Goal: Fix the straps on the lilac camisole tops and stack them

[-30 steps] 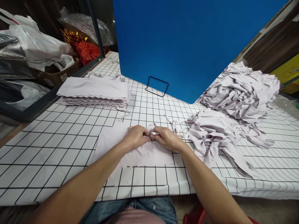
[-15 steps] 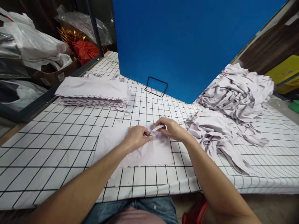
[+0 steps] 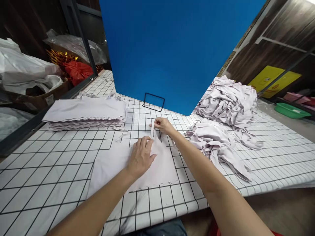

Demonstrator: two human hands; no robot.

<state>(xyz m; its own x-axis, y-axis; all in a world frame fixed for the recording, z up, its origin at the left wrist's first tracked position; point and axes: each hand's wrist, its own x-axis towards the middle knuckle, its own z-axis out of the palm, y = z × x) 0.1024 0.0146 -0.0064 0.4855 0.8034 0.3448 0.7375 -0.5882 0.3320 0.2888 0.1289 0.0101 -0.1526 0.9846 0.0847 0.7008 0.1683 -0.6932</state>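
Observation:
A flat pale lilac cloth piece [image 3: 157,167] with a wavy cut edge lies on the grid-patterned table [image 3: 61,154] in front of me. My left hand [image 3: 140,156] rests flat on the cloth, fingers stretched out, pressing it down. My right hand [image 3: 162,125] is pinched on a narrow fabric strip [image 3: 152,129] that rises from the cloth's far edge, lifted a little above the table.
A neat stack of cut cloth pieces [image 3: 86,112] sits at the left. Two heaps of crumpled lilac fabric [image 3: 227,100] [image 3: 213,142] lie to the right. A blue backboard [image 3: 167,49] with a black wire stand [image 3: 154,102] closes the far side. Plastic bags [image 3: 27,70] crowd the left shelf.
My right hand moved away from my left and up the table, pulling the narrow strip off the cloth's edge. My left hand flattened onto the cloth. The view swung to the right.

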